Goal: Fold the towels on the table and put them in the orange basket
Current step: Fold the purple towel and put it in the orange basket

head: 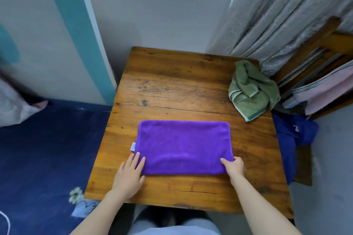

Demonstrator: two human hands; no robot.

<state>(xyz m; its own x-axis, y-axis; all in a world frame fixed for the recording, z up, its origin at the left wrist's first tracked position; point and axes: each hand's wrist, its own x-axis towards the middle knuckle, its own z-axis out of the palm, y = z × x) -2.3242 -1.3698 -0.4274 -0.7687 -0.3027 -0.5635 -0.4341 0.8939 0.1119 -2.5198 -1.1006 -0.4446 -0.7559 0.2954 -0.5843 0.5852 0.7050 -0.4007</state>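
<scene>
A purple towel (184, 146) lies folded into a flat rectangle on the near half of the wooden table (172, 86). My left hand (130, 172) rests flat, fingers spread, on the towel's near left corner. My right hand (235, 167) pinches the towel's near right corner, thumb on top. A green towel (252, 89) with pale stripes sits crumpled at the table's far right edge. No orange basket is in view.
A bed with a dark blue cover (44, 150) runs along the left of the table. A wooden chair (322, 47) with pink cloth stands at the right, blue fabric (292, 135) below it. Grey curtains (277, 15) hang behind.
</scene>
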